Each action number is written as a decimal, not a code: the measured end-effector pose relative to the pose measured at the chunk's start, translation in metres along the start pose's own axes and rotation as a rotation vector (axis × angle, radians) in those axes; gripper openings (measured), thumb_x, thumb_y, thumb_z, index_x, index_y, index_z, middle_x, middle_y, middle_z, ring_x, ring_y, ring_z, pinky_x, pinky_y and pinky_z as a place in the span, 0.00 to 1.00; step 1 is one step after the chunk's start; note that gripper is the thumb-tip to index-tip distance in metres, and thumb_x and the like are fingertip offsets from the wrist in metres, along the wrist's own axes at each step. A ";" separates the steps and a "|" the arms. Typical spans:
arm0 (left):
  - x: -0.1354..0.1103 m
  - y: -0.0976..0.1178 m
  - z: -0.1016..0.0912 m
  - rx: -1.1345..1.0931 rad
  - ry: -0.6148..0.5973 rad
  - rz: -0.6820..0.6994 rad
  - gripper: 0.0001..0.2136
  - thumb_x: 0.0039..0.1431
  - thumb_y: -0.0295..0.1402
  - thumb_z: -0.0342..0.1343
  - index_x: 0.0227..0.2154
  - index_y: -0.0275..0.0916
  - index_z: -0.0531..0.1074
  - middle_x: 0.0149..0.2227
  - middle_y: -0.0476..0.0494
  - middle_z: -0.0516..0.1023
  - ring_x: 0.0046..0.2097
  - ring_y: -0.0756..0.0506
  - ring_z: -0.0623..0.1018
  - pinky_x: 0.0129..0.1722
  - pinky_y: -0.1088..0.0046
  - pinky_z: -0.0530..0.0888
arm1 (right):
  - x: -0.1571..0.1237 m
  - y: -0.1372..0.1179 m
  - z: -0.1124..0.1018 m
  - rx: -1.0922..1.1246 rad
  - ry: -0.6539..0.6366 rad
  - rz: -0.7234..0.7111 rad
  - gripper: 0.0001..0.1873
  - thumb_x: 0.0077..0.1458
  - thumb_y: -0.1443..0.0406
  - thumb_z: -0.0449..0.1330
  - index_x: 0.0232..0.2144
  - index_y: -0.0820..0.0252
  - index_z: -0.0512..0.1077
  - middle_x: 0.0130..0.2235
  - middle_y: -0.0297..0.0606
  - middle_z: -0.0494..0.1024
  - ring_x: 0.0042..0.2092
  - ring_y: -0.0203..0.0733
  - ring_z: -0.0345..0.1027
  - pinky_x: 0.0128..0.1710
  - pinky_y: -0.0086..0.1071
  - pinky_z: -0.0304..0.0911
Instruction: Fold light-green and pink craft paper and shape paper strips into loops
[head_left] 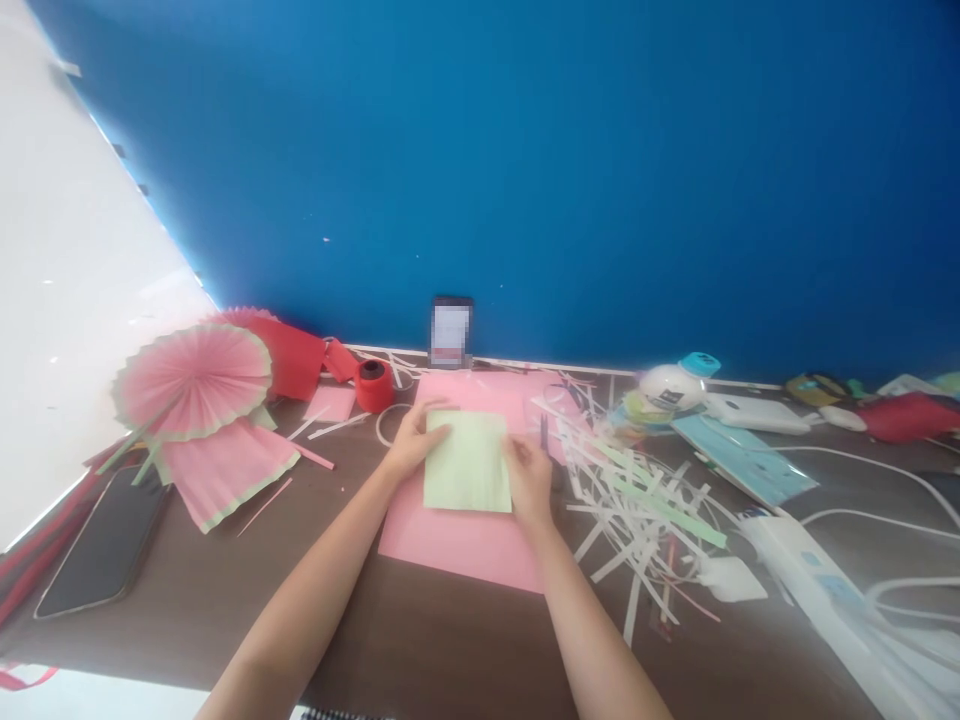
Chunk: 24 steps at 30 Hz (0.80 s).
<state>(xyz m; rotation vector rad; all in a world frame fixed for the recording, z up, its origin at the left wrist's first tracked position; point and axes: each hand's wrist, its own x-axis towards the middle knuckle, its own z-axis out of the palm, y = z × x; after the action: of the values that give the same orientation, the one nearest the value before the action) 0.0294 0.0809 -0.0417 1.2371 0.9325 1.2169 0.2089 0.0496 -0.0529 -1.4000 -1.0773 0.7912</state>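
A light green square of paper is held up between my two hands, above a larger pink sheet. My left hand grips its upper left edge, thumb in front and the other fingers partly hidden behind it. On the opposite edge, my right hand pinches the paper between thumb and curled fingers. Just right of my right hand lies a tangle of thin white paper strips, with a few green ones among them.
Pleated pink fans with green edges stand at the left, near a dark phone. A red round object sits behind my left hand. Another phone leans on the blue wall. To the right are a white power strip and cables.
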 end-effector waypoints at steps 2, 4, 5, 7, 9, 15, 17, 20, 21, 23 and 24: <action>-0.001 -0.002 0.005 0.048 0.024 0.033 0.14 0.46 0.35 0.57 0.38 0.38 0.71 0.47 0.40 0.71 0.47 0.43 0.71 0.44 0.68 0.67 | 0.000 0.001 0.000 -0.015 0.013 -0.021 0.13 0.44 0.56 0.58 0.29 0.59 0.71 0.34 0.40 0.76 0.37 0.46 0.68 0.38 0.39 0.60; -0.002 -0.003 0.010 0.099 -0.005 0.040 0.11 0.46 0.35 0.58 0.33 0.38 0.74 0.46 0.41 0.72 0.48 0.42 0.70 0.47 0.67 0.65 | 0.000 0.001 0.001 -0.019 0.002 -0.031 0.13 0.44 0.56 0.58 0.29 0.59 0.71 0.33 0.40 0.76 0.37 0.46 0.68 0.38 0.39 0.61; -0.002 -0.003 0.011 0.119 -0.027 0.024 0.11 0.46 0.35 0.58 0.33 0.38 0.74 0.45 0.41 0.73 0.48 0.42 0.70 0.47 0.67 0.65 | 0.000 0.001 0.001 -0.020 -0.010 -0.032 0.13 0.44 0.56 0.58 0.28 0.59 0.71 0.33 0.40 0.76 0.36 0.46 0.68 0.38 0.38 0.61; -0.002 -0.004 0.011 0.141 -0.036 -0.035 0.13 0.45 0.36 0.59 0.34 0.38 0.75 0.43 0.41 0.74 0.46 0.42 0.72 0.46 0.67 0.66 | 0.000 0.000 0.002 -0.012 -0.028 -0.023 0.14 0.44 0.55 0.58 0.28 0.59 0.70 0.32 0.40 0.75 0.36 0.45 0.68 0.37 0.37 0.61; -0.002 -0.007 0.010 0.149 -0.003 -0.089 0.13 0.44 0.37 0.59 0.33 0.37 0.75 0.41 0.40 0.75 0.44 0.42 0.73 0.44 0.68 0.67 | 0.000 0.000 0.002 0.012 -0.031 0.000 0.14 0.45 0.55 0.57 0.29 0.59 0.70 0.33 0.39 0.75 0.37 0.44 0.67 0.37 0.37 0.61; 0.001 -0.015 0.008 0.157 0.064 -0.110 0.11 0.44 0.36 0.59 0.32 0.36 0.76 0.40 0.41 0.76 0.42 0.43 0.74 0.44 0.68 0.68 | -0.001 -0.001 0.003 0.065 -0.036 0.039 0.13 0.45 0.55 0.57 0.29 0.59 0.69 0.33 0.38 0.74 0.36 0.43 0.66 0.37 0.36 0.61; 0.001 -0.016 0.009 0.142 0.070 -0.129 0.11 0.44 0.36 0.59 0.31 0.36 0.76 0.40 0.41 0.76 0.42 0.43 0.74 0.43 0.69 0.68 | -0.001 -0.001 0.004 0.076 -0.027 0.038 0.13 0.45 0.55 0.57 0.29 0.58 0.68 0.33 0.38 0.74 0.37 0.43 0.66 0.37 0.36 0.61; 0.001 -0.016 0.010 0.119 0.074 -0.150 0.11 0.44 0.36 0.59 0.31 0.36 0.76 0.40 0.41 0.76 0.42 0.43 0.74 0.42 0.69 0.68 | -0.001 -0.001 0.005 0.076 -0.009 0.026 0.13 0.45 0.55 0.57 0.30 0.58 0.68 0.34 0.38 0.74 0.38 0.43 0.66 0.38 0.36 0.61; 0.001 -0.017 0.010 0.120 0.077 -0.152 0.11 0.44 0.36 0.59 0.31 0.36 0.76 0.40 0.41 0.76 0.41 0.44 0.74 0.42 0.69 0.68 | -0.002 -0.001 0.005 0.076 -0.004 0.022 0.13 0.45 0.55 0.57 0.30 0.58 0.68 0.34 0.38 0.74 0.38 0.44 0.66 0.38 0.36 0.61; 0.001 -0.017 0.010 0.129 0.080 -0.150 0.11 0.44 0.35 0.59 0.31 0.36 0.76 0.40 0.41 0.76 0.41 0.44 0.74 0.42 0.70 0.68 | -0.002 -0.001 0.006 0.084 0.003 0.024 0.13 0.45 0.55 0.57 0.30 0.58 0.68 0.34 0.39 0.73 0.39 0.44 0.66 0.39 0.36 0.62; 0.001 -0.017 0.010 0.134 0.080 -0.148 0.11 0.44 0.35 0.59 0.31 0.36 0.76 0.40 0.41 0.76 0.41 0.44 0.74 0.42 0.70 0.68 | -0.002 -0.001 0.006 0.092 0.006 0.031 0.13 0.46 0.55 0.56 0.31 0.58 0.68 0.34 0.39 0.73 0.39 0.44 0.66 0.39 0.36 0.62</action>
<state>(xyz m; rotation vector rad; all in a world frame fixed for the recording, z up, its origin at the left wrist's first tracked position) 0.0418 0.0812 -0.0571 1.2075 1.1602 1.1077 0.2026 0.0501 -0.0532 -1.3436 -1.0046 0.8475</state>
